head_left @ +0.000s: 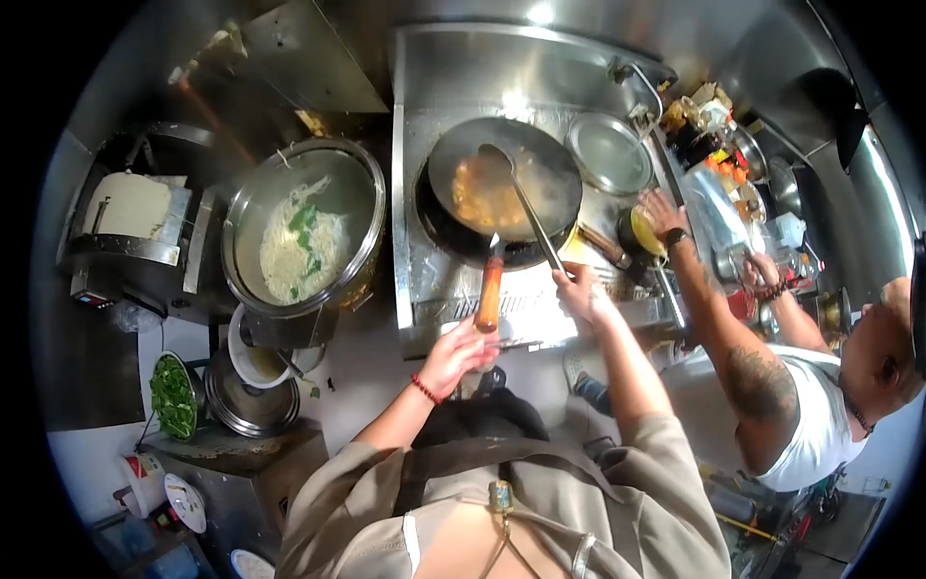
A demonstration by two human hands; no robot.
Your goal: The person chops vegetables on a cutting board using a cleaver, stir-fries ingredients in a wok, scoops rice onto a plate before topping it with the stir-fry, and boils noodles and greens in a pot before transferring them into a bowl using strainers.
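Over the stove, we hold the wok (pixel 503 188) by its orange handle (pixel 490 292) — our left hand (pixel 455 354) curls around the handle's near end. Our right hand (pixel 582 292) is closed on the ladle (pixel 521 198), whose bowl sits in the orange sauce at the wok's far side. To stir well, we'd judge it best to keep the wok level on the burner and sweep the ladle low, without splashing. A pot (pixel 304 224) of noodles stands to the left; a co-worker's hand (pixel 664 210) reaches near a lid (pixel 609 152).
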